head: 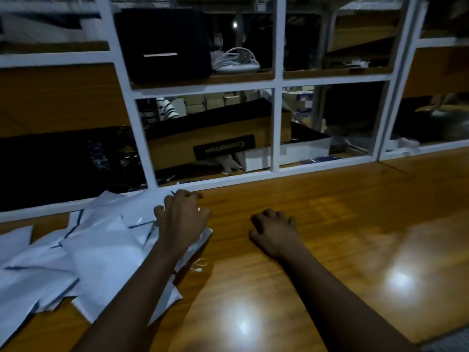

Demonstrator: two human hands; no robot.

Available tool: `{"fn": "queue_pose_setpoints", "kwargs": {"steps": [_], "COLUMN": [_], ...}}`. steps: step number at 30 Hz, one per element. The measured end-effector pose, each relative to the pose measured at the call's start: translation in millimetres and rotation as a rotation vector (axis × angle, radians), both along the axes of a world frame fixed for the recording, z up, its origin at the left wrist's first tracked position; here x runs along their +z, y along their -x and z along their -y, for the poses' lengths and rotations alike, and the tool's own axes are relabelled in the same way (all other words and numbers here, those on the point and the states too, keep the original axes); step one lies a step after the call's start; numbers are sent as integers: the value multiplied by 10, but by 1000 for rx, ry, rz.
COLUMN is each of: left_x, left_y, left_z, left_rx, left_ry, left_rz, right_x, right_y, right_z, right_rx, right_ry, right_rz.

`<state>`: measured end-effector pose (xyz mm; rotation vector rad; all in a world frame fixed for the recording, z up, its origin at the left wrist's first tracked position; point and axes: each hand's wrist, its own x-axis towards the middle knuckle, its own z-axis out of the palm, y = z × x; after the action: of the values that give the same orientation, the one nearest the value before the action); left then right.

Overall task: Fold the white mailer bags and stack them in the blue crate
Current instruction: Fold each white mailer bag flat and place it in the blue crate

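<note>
A loose pile of white mailer bags (96,252) with dark strips lies on the left of the wooden table (330,237). My left hand (181,217) rests on the pile's right edge with its fingers curled over the top bag; whether it grips the bag I cannot tell. My right hand (275,231) hovers low over the bare wood to the right, fingers loosely curled and holding nothing. No blue crate is in view.
A white shelf frame (275,123) stands along the table's far edge. Behind it sit a cardboard box (218,141) marked Crompton, a black box (165,44) and white coiled cables (236,60). Light glares off the wood near the front.
</note>
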<state>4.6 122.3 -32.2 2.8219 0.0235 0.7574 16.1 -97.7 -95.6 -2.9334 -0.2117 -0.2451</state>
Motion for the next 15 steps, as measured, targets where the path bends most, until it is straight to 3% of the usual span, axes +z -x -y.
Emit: {"fn": "queue_pose_setpoints", "kwargs": {"steps": [3, 7, 8, 12, 15], "left_x": [31, -84, -160, -379, -167], "left_y": [-299, -563, -562, -582, -519], "left_z": [-246, -597, -655, -781, -657], "left_rx": [136, 340, 341, 217, 197], "left_ry": [-118, -107, -150, -276, -337], "left_rz": [-78, -406, -396, -24, -17], "right_x": [-23, -49, -52, -47, -39], "right_y": [-18, -16, -19, -32, -29], "right_z": [18, 40, 41, 42, 36], "right_rx": [-1, 14, 15, 6, 2], "right_ry": [-2, -9, -14, -24, -21], "right_rz": [13, 22, 18, 8, 4]}}
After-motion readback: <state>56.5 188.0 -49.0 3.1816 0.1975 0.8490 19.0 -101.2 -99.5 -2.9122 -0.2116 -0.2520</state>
